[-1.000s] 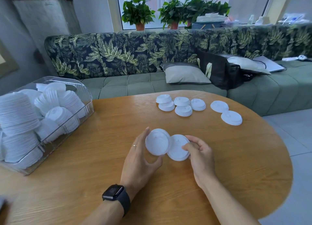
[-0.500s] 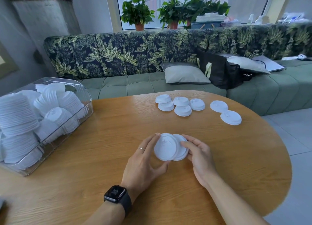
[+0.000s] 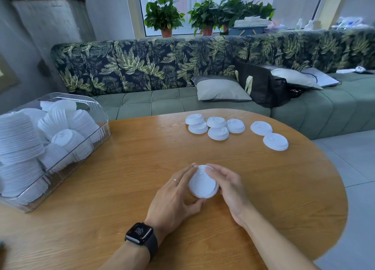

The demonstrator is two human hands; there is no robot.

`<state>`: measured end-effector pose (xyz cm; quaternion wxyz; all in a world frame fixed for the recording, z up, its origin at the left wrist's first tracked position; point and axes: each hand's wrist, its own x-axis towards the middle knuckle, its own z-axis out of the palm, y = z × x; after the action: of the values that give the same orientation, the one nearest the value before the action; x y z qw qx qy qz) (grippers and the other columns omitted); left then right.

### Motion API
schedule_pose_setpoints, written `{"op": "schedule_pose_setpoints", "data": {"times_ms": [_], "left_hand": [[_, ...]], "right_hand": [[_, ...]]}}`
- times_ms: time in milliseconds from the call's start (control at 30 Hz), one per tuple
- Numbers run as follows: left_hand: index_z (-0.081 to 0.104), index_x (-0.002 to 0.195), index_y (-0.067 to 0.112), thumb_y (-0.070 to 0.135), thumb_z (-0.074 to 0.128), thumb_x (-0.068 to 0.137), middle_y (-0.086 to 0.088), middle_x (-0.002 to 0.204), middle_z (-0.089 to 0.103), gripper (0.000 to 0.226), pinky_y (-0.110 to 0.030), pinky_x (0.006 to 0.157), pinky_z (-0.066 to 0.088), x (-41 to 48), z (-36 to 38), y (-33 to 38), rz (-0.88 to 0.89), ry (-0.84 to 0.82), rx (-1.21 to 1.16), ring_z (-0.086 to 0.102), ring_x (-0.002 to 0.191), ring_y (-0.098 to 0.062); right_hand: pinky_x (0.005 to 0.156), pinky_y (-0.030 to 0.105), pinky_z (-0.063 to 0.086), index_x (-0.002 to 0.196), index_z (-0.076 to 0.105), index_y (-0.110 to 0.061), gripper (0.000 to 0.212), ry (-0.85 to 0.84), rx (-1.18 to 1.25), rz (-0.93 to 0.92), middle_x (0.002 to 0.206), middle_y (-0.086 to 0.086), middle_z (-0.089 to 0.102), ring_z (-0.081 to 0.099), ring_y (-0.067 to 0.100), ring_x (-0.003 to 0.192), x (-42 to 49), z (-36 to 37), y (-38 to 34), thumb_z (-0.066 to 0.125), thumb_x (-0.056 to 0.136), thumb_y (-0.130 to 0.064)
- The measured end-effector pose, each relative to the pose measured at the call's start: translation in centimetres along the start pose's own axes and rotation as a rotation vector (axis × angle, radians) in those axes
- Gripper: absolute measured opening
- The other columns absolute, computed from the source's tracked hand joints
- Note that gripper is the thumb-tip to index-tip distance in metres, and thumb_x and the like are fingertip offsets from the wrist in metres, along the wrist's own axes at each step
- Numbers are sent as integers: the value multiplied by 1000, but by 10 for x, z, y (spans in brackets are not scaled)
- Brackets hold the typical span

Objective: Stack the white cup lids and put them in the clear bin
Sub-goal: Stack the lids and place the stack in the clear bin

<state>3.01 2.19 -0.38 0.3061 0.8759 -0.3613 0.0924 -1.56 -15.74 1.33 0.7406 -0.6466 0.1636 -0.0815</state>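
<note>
Left hand [image 3: 174,196]: at lower centre of the frame, fingers curved along the left rim of the held lids [image 3: 203,183], thumb tucked at the near edge; a ring [image 3: 175,180] on one finger and a black watch [image 3: 141,233] on the wrist.
Right hand [image 3: 229,186]: just beside the left, fingers curled over the right rim and top, so both hands clamp the same piece from opposite sides.
Held lids: white, round and flat-topped with a raised rim, tilted slightly toward the camera just above the table [image 3: 121,168]; how many are nested cannot be told.
Loose lids [image 3: 216,125]: five white lids clustered at upper centre of the tabletop, some touching or overlapping.
Two more lids [image 3: 275,141]: to the right of that cluster, one just behind the other.
Clear bin [image 3: 101,125]: at the left edge of the frame, on the table, well apart from the hands.
Bin contents [image 3: 18,136]: several tall stacks of white lids, leaning at different angles.
Forearms: both enter from the bottom edge and converge on the lids.
</note>
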Motion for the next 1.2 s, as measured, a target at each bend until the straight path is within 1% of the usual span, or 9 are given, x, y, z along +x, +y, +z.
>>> {"op": "schedule_pose_setpoints", "data": {"times_ms": [67,133,233,467,700,767,900,1100,1200], "left_hand": [[34,152,35,54,71,80,32,153,27,83,6,100,20,0,0,-1,-5,-10,15,17,136,24],[33,152,36,57,69,80,30,156,27,83,2,99,24,0,1,-1,-9,-18,30,24,139,18],[29,152,38,59,67,81,27,158,26,83,-3,99,27,1,1,-1,-15,-40,37,32,141,7],[22,153,43,66,65,84,28,155,27,84,-7,97,32,1,-3,2,-33,-62,-3,36,136,4],[22,154,44,65,61,85,31,156,24,82,7,88,24,2,-3,2,-27,-83,-17,32,138,8],[20,154,45,66,60,86,32,157,22,82,6,91,24,3,-3,3,-20,-90,-17,31,140,8],[19,155,43,65,61,87,26,159,25,83,-5,100,29,3,-3,3,-31,-101,-11,38,139,3],[17,155,40,72,59,84,21,155,35,89,2,101,12,3,-1,2,-86,-89,15,35,137,2],[20,155,37,79,46,85,17,152,38,86,-9,109,19,12,-1,-4,-117,-87,-3,33,139,-1]], "right_hand": [[89,24,54,114,76,-21,25,-7,-14,-23,105,-4,80,74,11,103,0,2,1,78,88,-23],[87,24,54,116,74,-19,29,-19,-22,-31,104,-3,81,75,14,103,0,3,1,79,88,-18],[92,28,55,118,74,-19,29,-32,-18,-28,106,-1,81,74,16,105,-1,3,0,78,89,-19],[102,35,54,116,76,-24,28,-35,-40,-14,107,-5,80,73,11,107,0,2,0,79,88,-24],[98,29,54,117,75,-24,28,-23,-14,-15,105,-7,80,73,7,103,0,2,-2,77,89,-22],[96,28,54,115,76,-24,26,-18,-13,-12,105,-8,80,73,6,103,-1,2,-2,77,89,-22],[96,30,55,113,76,-25,25,8,-24,-16,105,-7,80,73,8,103,0,3,-1,79,87,-24],[76,15,54,108,74,-25,25,103,-18,-58,97,-9,81,75,4,94,-2,2,3,82,85,-20],[78,19,55,111,74,-22,28,224,36,-76,98,-9,81,75,6,95,6,-2,6,83,84,-20]]}}
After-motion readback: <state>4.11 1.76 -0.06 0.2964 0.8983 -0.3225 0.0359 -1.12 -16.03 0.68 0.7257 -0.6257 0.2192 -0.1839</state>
